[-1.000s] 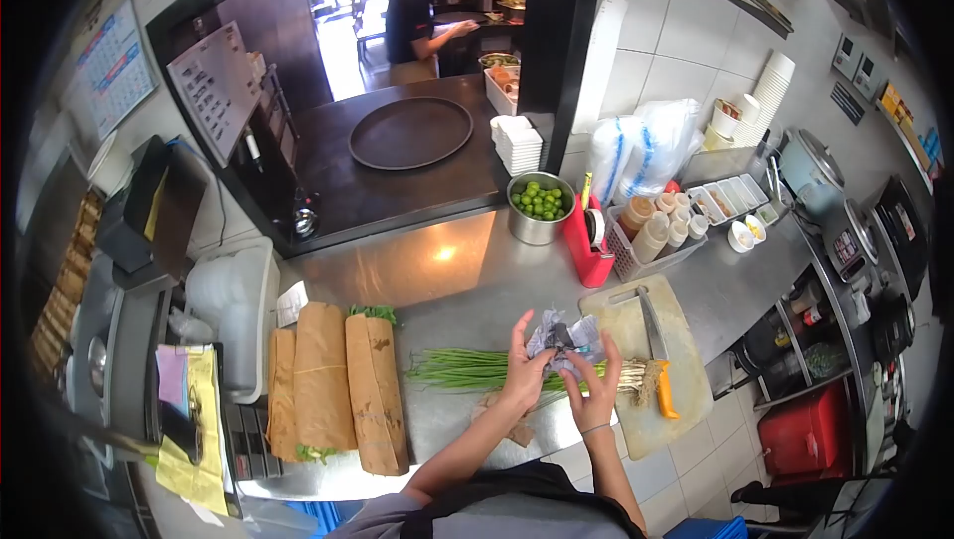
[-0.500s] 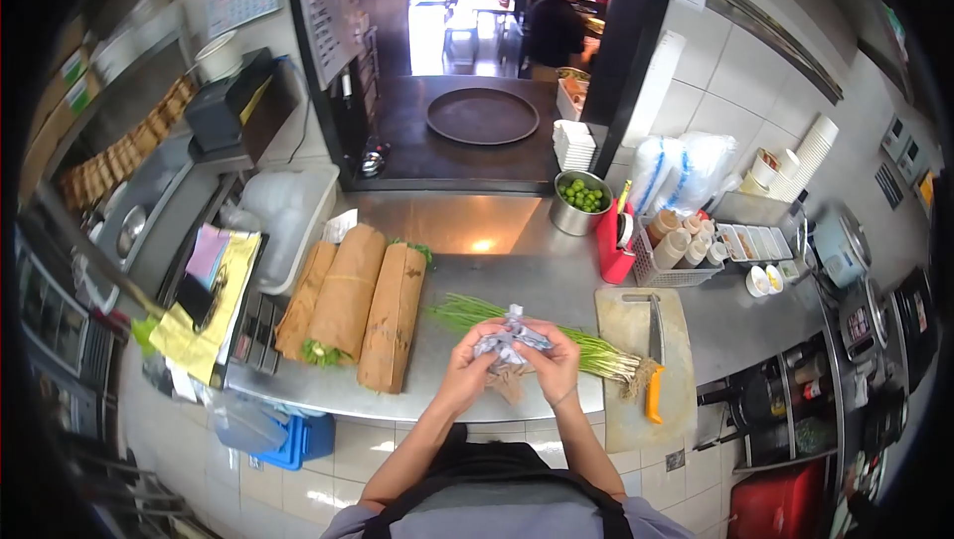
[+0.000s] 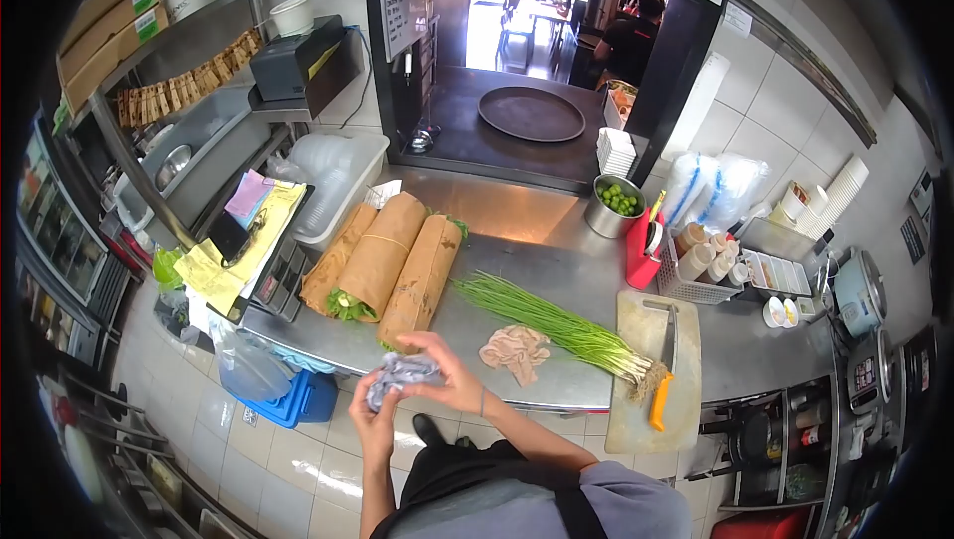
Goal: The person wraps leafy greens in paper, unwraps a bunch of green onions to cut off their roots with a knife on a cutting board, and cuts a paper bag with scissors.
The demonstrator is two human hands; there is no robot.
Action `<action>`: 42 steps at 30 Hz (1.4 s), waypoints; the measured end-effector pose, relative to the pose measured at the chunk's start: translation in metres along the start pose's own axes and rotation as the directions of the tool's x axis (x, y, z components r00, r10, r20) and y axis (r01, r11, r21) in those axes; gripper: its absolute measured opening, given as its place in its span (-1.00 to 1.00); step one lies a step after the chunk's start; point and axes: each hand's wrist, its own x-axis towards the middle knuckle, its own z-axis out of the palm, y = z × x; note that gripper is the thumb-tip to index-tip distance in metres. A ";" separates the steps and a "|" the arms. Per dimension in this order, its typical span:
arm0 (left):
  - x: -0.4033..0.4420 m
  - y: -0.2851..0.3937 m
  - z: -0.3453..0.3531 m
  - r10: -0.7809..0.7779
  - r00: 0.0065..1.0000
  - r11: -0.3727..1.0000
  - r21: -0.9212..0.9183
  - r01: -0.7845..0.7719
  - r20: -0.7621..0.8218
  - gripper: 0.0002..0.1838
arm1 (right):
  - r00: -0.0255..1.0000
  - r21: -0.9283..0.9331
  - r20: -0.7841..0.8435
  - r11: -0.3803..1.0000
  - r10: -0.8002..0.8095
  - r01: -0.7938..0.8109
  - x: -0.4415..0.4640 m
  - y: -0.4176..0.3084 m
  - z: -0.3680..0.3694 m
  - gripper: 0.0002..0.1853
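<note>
Crumpled greyish printed paper is held between both hands, over the counter's front edge. My left hand grips it from the lower left, and my right hand has its fingers closed on the right side. Brown paper-wrapped bundles with leafy greens showing lie just beyond the hands. To the right, a crumpled brownish paper rests on the steel counter beside long green onions. Their roots reach onto a cutting board, where a knife with an orange handle lies.
A pot of green limes, a red holder and a basket of bottles stand at the back right. A blue bin is below the counter at left. A person is beyond the pass-through window, near a round tray.
Both hands have moved left with the crumpled paper, away from the green onions. The view has swung left. The brownish paper on the counter is now uncovered.
</note>
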 end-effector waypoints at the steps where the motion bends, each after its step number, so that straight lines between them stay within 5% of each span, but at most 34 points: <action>1: -0.002 0.001 -0.010 0.023 0.999 0.999 0.033 -0.022 -0.022 -0.76 | 0.997 -0.046 0.081 0.999 0.001 0.003 0.002 -0.001 0.002 -0.53; 3: -0.007 0.002 -0.019 0.042 0.998 0.999 0.035 -0.040 -0.055 -0.79 | 0.971 -0.133 0.239 0.991 0.016 0.016 0.005 -0.005 0.009 -0.50; 10: 0.011 0.012 -0.039 0.048 0.998 0.999 0.010 -0.047 -0.035 -0.84 | 0.985 -0.093 0.154 0.994 0.071 -0.057 0.021 0.022 0.040 -0.84; 15: 0.027 0.020 -0.042 0.067 0.998 0.998 -0.011 -0.067 -0.002 -0.84 | 0.989 -0.144 0.105 0.985 0.108 -0.092 0.031 0.019 0.045 -0.84; 18: 0.032 0.021 -0.048 0.032 0.997 0.999 0.041 -0.035 0.076 -0.73 | 0.995 -0.141 0.069 0.988 0.076 -0.066 0.032 0.019 0.046 -0.85; 21: 0.029 0.047 -0.033 0.131 0.991 0.991 -0.008 -0.131 0.001 -0.59 | 0.999 -0.160 0.022 0.987 0.036 -0.032 0.033 0.016 0.041 -0.85; 22: 0.035 0.037 -0.045 0.213 0.977 0.971 0.107 -0.215 0.030 -0.40 | 0.999 -0.158 0.034 0.987 0.029 -0.023 0.032 0.015 0.043 -0.85; 24: 0.032 0.038 -0.061 0.041 0.994 0.998 0.052 -0.047 0.104 -0.44 | 0.998 -0.231 -0.001 0.971 -0.057 0.055 0.034 0.020 0.041 -0.86; 29: 0.016 0.033 -0.084 0.023 1.000 0.998 0.060 -0.024 0.017 -0.66 | 0.965 -0.103 0.109 0.969 0.237 -0.226 0.025 0.045 0.045 -0.79; 32: -0.003 0.025 -0.107 -0.011 0.999 0.999 0.042 0.013 -0.047 -0.72 | 0.914 0.186 0.266 0.914 0.306 -0.360 0.027 0.038 0.070 -0.68; 35: -0.027 0.021 -0.132 -0.022 0.997 0.999 -0.035 0.020 -0.074 -0.74 | 0.838 0.272 0.430 0.837 0.336 -0.475 0.029 0.037 0.096 -0.67; 38: -0.041 0.023 -0.165 -0.012 0.995 0.998 -0.056 0.007 -0.094 -0.70 | 0.785 0.023 0.616 0.995 0.062 -0.096 0.041 0.031 0.127 -0.59; 42: -0.037 0.046 -0.211 0.043 0.977 0.989 -0.131 -0.072 -0.211 -0.50 | 0.755 -0.027 0.647 0.992 0.110 -0.121 0.070 0.028 0.189 -0.64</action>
